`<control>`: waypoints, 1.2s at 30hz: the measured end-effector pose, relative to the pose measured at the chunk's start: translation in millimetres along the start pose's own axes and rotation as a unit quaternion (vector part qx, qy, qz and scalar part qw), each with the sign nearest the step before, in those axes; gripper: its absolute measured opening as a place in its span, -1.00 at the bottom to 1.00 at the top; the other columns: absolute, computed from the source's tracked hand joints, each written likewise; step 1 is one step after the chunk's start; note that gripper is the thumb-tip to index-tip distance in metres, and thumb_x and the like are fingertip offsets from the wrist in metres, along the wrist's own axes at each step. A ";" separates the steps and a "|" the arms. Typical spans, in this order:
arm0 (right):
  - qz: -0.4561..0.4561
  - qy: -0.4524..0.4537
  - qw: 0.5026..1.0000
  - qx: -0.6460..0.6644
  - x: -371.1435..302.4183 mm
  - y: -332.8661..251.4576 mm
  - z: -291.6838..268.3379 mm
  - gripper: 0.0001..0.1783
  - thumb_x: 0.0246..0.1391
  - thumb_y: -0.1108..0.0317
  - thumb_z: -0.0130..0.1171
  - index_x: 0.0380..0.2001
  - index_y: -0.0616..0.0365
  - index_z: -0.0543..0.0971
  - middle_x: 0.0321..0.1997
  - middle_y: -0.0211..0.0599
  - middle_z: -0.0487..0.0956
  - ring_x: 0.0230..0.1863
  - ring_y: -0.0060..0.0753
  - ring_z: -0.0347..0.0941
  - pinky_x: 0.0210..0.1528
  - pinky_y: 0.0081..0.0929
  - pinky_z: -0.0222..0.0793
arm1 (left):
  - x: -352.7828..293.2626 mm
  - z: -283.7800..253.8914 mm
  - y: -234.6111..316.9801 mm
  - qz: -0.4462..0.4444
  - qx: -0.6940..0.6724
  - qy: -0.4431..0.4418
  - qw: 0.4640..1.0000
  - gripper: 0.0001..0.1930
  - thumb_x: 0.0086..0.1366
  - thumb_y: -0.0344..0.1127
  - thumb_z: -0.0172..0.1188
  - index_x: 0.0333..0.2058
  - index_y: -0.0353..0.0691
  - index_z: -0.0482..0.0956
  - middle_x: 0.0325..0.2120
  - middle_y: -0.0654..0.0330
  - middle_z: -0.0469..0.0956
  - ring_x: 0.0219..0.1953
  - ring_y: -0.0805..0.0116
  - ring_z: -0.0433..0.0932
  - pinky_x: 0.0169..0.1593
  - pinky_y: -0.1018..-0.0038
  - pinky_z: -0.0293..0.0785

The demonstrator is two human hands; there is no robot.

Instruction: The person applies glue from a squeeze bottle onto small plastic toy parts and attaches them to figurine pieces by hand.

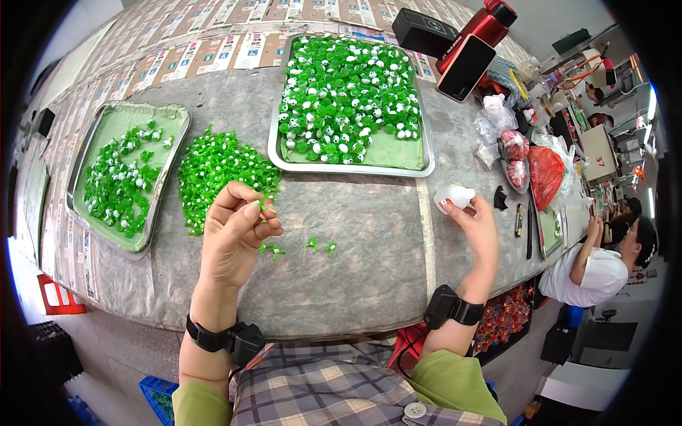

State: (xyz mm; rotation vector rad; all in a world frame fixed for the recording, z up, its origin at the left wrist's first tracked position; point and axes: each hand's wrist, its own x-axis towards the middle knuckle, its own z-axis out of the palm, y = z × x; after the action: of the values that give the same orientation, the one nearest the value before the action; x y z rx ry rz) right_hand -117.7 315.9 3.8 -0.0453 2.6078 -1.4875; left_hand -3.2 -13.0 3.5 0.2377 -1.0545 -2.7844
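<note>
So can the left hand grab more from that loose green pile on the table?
Probably yes. The left hand is right beside the loose green pile, with only bare table between them. But its fingers already pinch a small green piece.

Rows of rectangular printed labels point(213, 42) in brown, white and blue cover the table's far and left edges, while 1 dark-screened phone point(465, 67) leans by a black box point(424, 32) at the upper right.
</note>
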 end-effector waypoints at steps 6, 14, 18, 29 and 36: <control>-0.095 0.014 0.983 0.154 -6.2 -43.3 23.5 -0.61 -0.13 0.44 0.10 -0.17 0.30 0.31 -0.28 -0.22 0.45 -0.23 -0.51 0.36 -0.14 -0.58 0.26 | -0.2 5.8 -3.0 -0.017 0.042 0.001 0.999 -0.93 0.08 -0.45 0.00 -0.41 -0.25 0.36 -0.50 0.17 0.44 -0.46 0.44 0.47 -0.38 0.55 0.48; -0.199 -0.205 0.925 0.249 -19.1 -114.8 93.6 -0.59 -0.10 0.32 0.10 -0.18 0.28 0.30 -0.31 -0.31 0.43 -0.26 -0.59 0.33 -0.24 -0.66 0.24 | -2.2 4.8 -5.3 -0.081 0.096 0.015 0.992 -0.80 0.06 -0.40 0.08 -0.30 -0.29 0.41 -0.49 0.16 0.48 -0.40 0.46 0.47 -0.34 0.57 0.46; -0.146 -0.258 0.905 0.303 -28.2 -116.0 117.1 -0.53 -0.13 0.28 0.13 -0.16 0.31 0.29 -0.30 -0.21 0.45 -0.25 -0.46 0.38 -0.17 -0.57 0.27 | -3.0 0.1 -4.0 -0.086 0.082 0.005 0.993 -0.80 0.07 -0.37 0.07 -0.30 -0.30 0.42 -0.51 0.18 0.48 -0.42 0.47 0.47 -0.35 0.58 0.45; -0.239 -0.036 0.896 0.373 -32.9 -114.1 104.0 -0.50 -0.35 0.23 0.32 -0.35 0.22 0.33 -0.43 -0.46 0.39 -0.39 -0.68 0.32 -0.36 -0.76 0.23 | -1.4 -2.3 -7.3 -0.102 0.026 -0.018 0.994 -0.86 0.07 -0.40 0.07 -0.36 -0.28 0.42 -0.54 0.20 0.47 -0.50 0.47 0.48 -0.40 0.58 0.46; -0.403 0.037 0.882 0.241 -33.0 -112.3 101.0 -0.47 -0.49 0.07 0.37 -0.51 0.18 0.37 -0.54 -0.43 0.36 -0.55 -0.57 0.25 -0.51 -0.65 0.13 | -2.4 -0.4 -5.6 -0.118 0.010 -0.012 0.993 -0.91 0.07 -0.44 0.06 -0.40 -0.28 0.43 -0.54 0.16 0.49 -0.52 0.45 0.49 -0.45 0.61 0.46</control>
State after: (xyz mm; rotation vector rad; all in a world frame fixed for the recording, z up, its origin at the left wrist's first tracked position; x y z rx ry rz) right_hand -76.2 175.3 53.0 -1.1527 2.2616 -2.3750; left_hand -1.3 -8.6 -0.3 0.3556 -1.1268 -2.9932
